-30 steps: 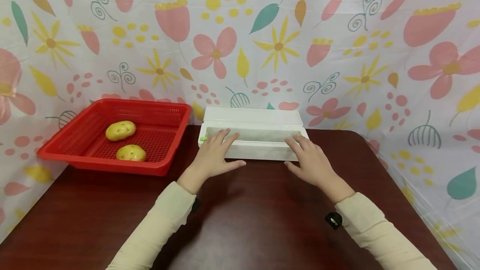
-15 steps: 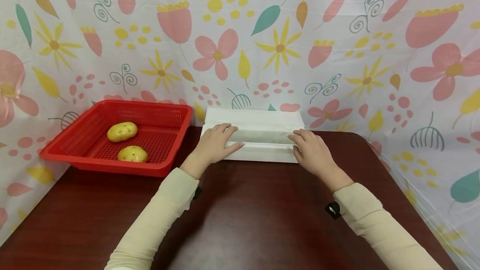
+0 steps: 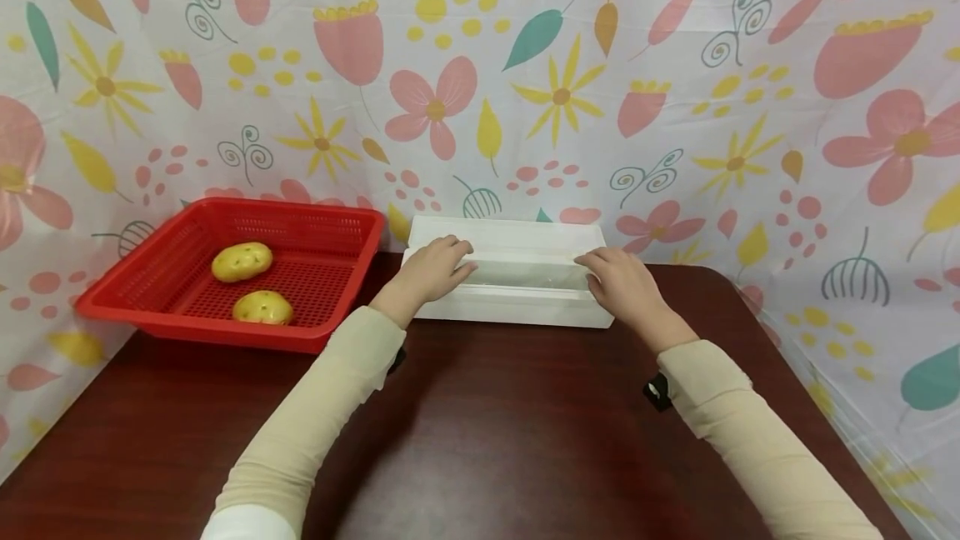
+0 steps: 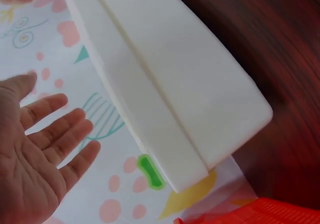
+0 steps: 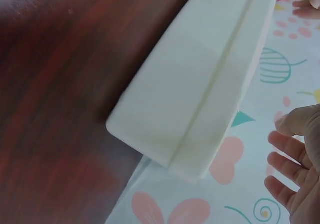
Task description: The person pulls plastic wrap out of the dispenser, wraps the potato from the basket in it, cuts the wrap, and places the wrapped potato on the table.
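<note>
A long white plastic box (image 3: 525, 307) lies at the back of the table, its hinged lid (image 3: 506, 233) raised behind it and its hollow inside showing. Over the box's left end is my left hand (image 3: 435, 269), which hides the green tab in the head view. The left wrist view shows that hand's loosely spread fingers apart from the box, and the green tab (image 4: 150, 171) at the end. My right hand (image 3: 622, 282) overlaps the right end in the head view. In the right wrist view its fingers (image 5: 287, 168) are bent a little and hold nothing.
A red plastic basket (image 3: 232, 333) stands on the left of the dark wooden table (image 3: 510, 440), with two potatoes (image 3: 242, 262) in it. A flower-printed sheet (image 3: 558, 165) hangs right behind the box.
Both hands have shifted a little farther forward over the box ends, and their fingers have drawn closer together. The left hand now covers the green tab. The box and basket stay put.
</note>
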Motion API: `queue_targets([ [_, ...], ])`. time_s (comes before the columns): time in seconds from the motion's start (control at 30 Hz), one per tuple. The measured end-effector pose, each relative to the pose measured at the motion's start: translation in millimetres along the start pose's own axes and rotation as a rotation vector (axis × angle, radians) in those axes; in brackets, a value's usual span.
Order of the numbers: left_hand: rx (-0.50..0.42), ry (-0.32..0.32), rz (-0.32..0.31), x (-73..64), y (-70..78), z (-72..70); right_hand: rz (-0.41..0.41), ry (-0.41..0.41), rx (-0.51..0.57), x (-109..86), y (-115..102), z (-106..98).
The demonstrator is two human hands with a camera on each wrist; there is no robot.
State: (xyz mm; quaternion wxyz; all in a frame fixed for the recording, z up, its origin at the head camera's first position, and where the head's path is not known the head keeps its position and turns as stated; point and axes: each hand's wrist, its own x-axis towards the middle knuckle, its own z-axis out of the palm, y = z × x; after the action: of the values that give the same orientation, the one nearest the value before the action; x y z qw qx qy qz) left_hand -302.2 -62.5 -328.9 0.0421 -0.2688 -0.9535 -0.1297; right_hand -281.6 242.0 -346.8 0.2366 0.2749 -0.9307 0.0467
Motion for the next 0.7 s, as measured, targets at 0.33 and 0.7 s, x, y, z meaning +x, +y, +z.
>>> queue_targets([
  [0.33,-0.032,-0.121,0.019,23.1,-10.1,-0.6,-0.062,-0.068,0.0,14.0,11.2,8.8],
  [0.7,-0.071,-0.221,-0.047,42.4,-13.3,-2.2,-0.099,-0.144,0.03,26.8,17.9,23.5],
])
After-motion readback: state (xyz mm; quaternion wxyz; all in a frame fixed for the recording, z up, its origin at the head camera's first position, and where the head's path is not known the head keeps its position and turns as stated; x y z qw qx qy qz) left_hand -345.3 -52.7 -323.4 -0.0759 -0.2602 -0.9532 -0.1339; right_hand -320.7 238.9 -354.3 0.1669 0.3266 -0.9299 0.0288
